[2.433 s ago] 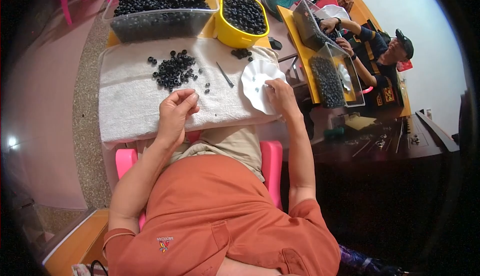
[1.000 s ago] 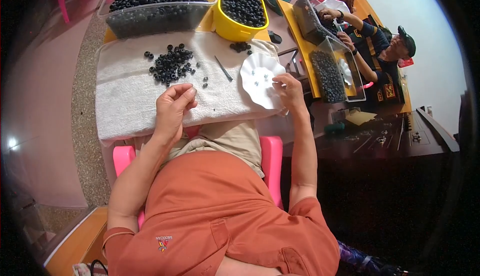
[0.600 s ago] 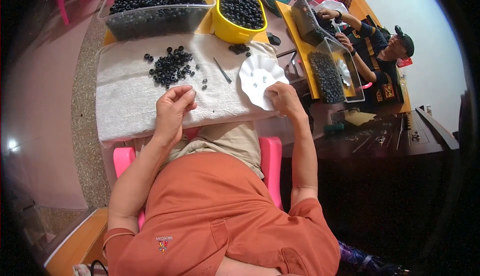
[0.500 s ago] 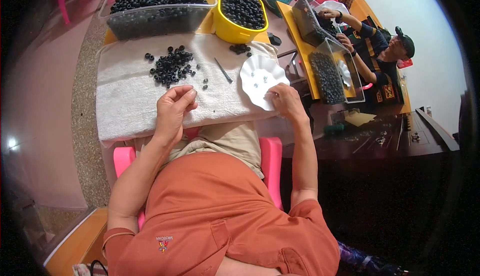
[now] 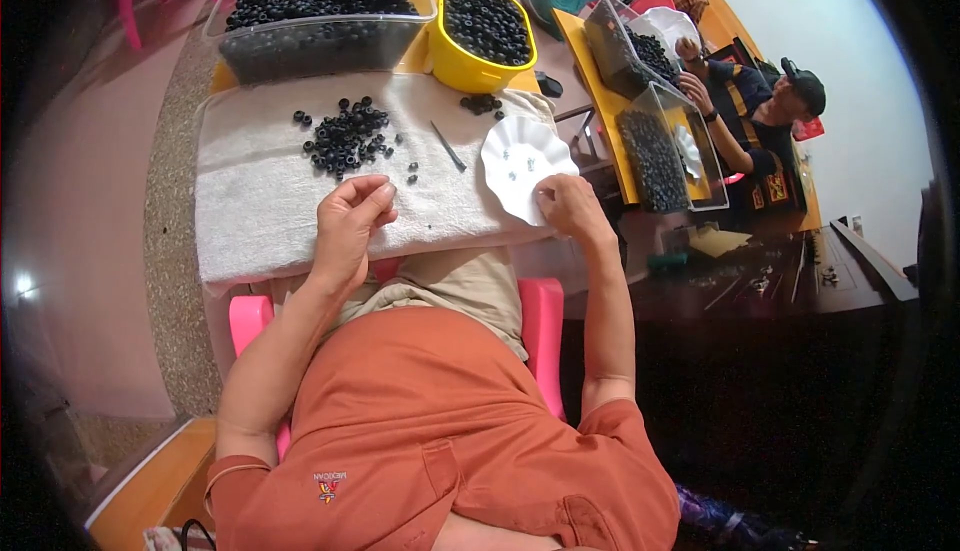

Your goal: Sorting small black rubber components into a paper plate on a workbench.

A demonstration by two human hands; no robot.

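Note:
My left hand (image 5: 352, 219) hovers over the near part of a white towel (image 5: 250, 201), its thumb and forefinger pinched; whatever they hold is hidden. Just beyond it lies a loose pile of small black ring-shaped pieces (image 5: 348, 139), a few of them scattered toward the middle. A white scalloped dish (image 5: 505, 186) with several tiny shiny bits in it rests at the towel's right. Over that dish's near right rim is my right hand (image 5: 575, 209), fingers bent and drawn together, tips mostly hidden. Between pile and dish lies a thin dark pointed tool (image 5: 448, 146).
Behind the towel stand a clear bin (image 5: 320, 51) and a yellow tub (image 5: 465, 73), both full of black pieces. A few more pieces (image 5: 482, 104) sit by the tub. At right, a person (image 5: 765, 111) handles pieces at another table holding clear bins (image 5: 715, 186).
Both my hands stay in nearly the same places and poses. The co-worker's hands at the far table have shifted slightly over the bin.

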